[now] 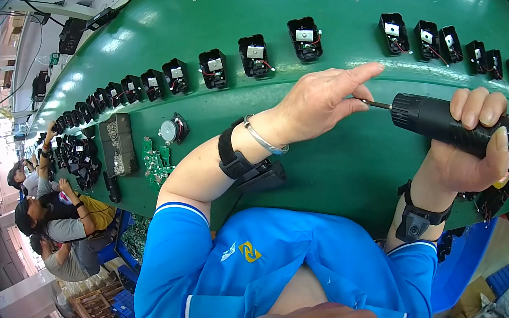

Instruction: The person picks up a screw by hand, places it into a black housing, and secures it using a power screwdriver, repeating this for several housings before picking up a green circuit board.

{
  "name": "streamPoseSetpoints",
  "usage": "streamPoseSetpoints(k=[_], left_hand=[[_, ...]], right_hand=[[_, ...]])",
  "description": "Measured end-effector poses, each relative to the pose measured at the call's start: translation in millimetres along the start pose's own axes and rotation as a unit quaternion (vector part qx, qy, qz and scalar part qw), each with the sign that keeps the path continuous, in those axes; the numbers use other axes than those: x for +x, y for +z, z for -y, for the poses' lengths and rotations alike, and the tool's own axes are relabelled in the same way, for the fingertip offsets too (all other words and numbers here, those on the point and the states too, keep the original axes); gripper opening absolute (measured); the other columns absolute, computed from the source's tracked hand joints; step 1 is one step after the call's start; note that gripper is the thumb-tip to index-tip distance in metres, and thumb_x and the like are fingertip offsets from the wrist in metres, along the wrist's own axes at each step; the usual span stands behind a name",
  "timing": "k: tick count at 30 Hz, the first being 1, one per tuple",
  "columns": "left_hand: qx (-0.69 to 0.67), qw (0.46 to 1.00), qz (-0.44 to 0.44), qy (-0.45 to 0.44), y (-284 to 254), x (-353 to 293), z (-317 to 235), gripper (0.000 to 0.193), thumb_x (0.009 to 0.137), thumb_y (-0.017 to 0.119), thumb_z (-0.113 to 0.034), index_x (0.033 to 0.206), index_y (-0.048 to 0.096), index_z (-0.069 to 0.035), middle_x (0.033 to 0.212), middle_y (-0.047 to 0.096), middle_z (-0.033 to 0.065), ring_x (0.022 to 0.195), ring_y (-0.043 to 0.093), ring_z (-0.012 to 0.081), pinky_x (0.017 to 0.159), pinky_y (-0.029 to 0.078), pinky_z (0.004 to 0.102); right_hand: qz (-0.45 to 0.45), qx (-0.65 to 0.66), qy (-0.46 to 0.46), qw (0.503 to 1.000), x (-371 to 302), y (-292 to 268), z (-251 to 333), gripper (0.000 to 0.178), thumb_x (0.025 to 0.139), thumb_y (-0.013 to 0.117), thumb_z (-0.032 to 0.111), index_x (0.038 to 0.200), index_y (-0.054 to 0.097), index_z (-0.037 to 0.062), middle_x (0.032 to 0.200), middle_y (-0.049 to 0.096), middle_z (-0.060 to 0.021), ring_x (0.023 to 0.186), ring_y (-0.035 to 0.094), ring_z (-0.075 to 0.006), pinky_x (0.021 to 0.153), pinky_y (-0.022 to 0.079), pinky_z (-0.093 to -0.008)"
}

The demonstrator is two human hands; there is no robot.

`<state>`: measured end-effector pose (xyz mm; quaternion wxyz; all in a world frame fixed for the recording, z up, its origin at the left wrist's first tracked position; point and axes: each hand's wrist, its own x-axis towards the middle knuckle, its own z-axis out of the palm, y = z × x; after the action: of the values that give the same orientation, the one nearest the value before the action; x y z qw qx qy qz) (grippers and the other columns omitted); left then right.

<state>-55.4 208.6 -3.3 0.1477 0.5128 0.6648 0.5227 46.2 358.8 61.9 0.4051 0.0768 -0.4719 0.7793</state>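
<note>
My right hand point(462, 165) is wrapped round a black electric screwdriver point(426, 117), which lies level and points left. Its thin metal bit point(379, 105) reaches the fingertips of my left hand point(317, 103). There the thumb and a finger pinch at the bit's tip, while another finger stretches up and away. Whatever small piece sits between them is too hidden to name. Beyond my hands, black plastic housings point(306, 39) with a pale metal block and thin wires inside stand in a long curved row on the green table point(324, 169).
Left of my left arm are a round speaker-like part point(169, 131), green circuit boards point(155, 161) and a grey tray point(119, 143) of small metal pieces. More black housings point(78, 160) are heaped farther left, near other people point(66, 224). A blue bin point(467, 267) stands at the lower right.
</note>
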Motion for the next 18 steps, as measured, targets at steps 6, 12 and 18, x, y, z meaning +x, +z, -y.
streamPoseSetpoints(k=[6,12,18], left_hand=[[0.016,0.999,0.033,0.006,-1,3,-3,0.054,0.066,0.059,0.002,0.115,0.040,-0.007,0.077,0.060,0.0070,0.074,0.056,0.0204,0.068,0.045,0.0291],[-0.017,0.999,0.046,-0.017,3,5,-1,0.053,0.066,0.060,0.002,0.114,0.041,-0.005,0.076,0.060,0.0064,0.076,0.056,0.0151,0.073,0.043,0.0271],[-0.060,0.993,0.045,-0.086,10,15,-8,0.057,0.064,0.063,0.000,0.115,0.039,-0.006,0.079,0.059,0.0040,0.079,0.055,0.0121,0.078,0.040,0.0264]], right_hand=[[-0.001,0.052,-0.003,0.999,1,1,-4,0.041,0.075,0.038,0.006,0.115,0.030,0.0055,0.077,0.046,-0.0068,0.061,0.044,-0.0167,0.055,0.036,-0.0320],[-0.022,0.015,-0.011,1.000,3,0,-3,0.042,0.073,0.038,-0.001,0.114,0.030,0.0036,0.073,0.046,-0.0082,0.058,0.046,-0.0163,0.053,0.040,-0.0327],[-0.061,0.008,-0.016,0.998,7,-4,2,0.040,0.073,0.039,-0.001,0.111,0.032,0.0028,0.072,0.047,-0.0083,0.056,0.047,-0.0163,0.053,0.040,-0.0335]])
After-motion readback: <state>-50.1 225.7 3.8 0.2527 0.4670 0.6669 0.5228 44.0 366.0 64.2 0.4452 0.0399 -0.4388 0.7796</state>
